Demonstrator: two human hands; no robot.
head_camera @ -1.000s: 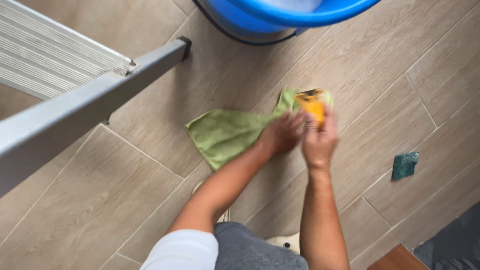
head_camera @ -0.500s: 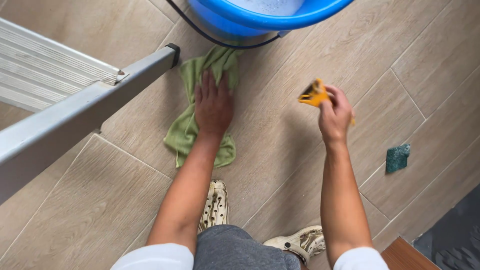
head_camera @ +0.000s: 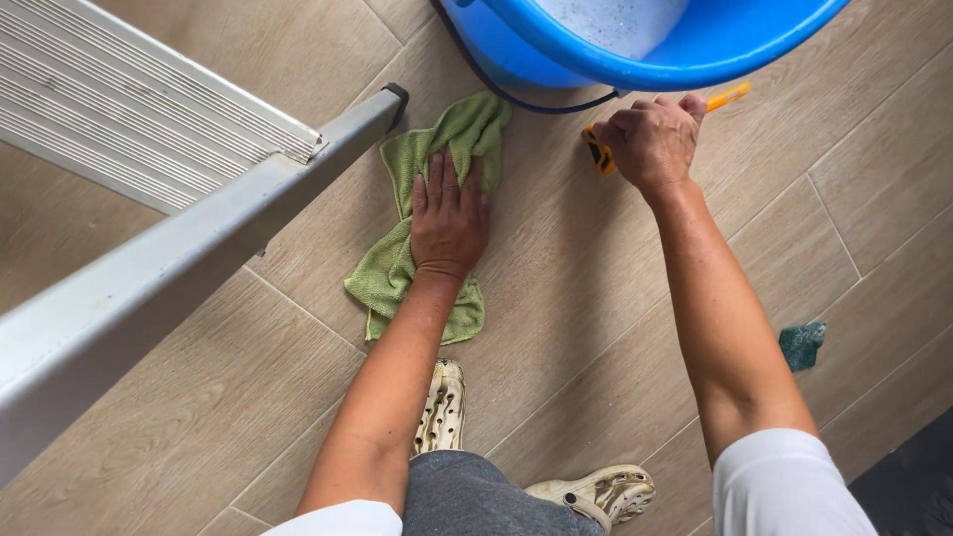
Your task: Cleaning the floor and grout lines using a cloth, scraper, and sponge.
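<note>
A tan wood-look tile floor (head_camera: 615, 328) fills the frame, crossed at left by a grey metal stepladder (head_camera: 149, 288) whose foot sits just beside a green cloth. At top, a blue basin (head_camera: 635, 60) holds soapy water. The person crouches, pale perforated clogs (head_camera: 442, 407) planted below. The left hand (head_camera: 449, 213) lies flat, fingers spread, pressing the green cloth (head_camera: 417, 268) onto the tiles. The right hand (head_camera: 655, 139) is clamped around a yellow-and-black scraper (head_camera: 599, 151), its blade end down at the floor just under the basin's rim. A small dark green pad (head_camera: 800, 343) lies well apart at right.
</note>
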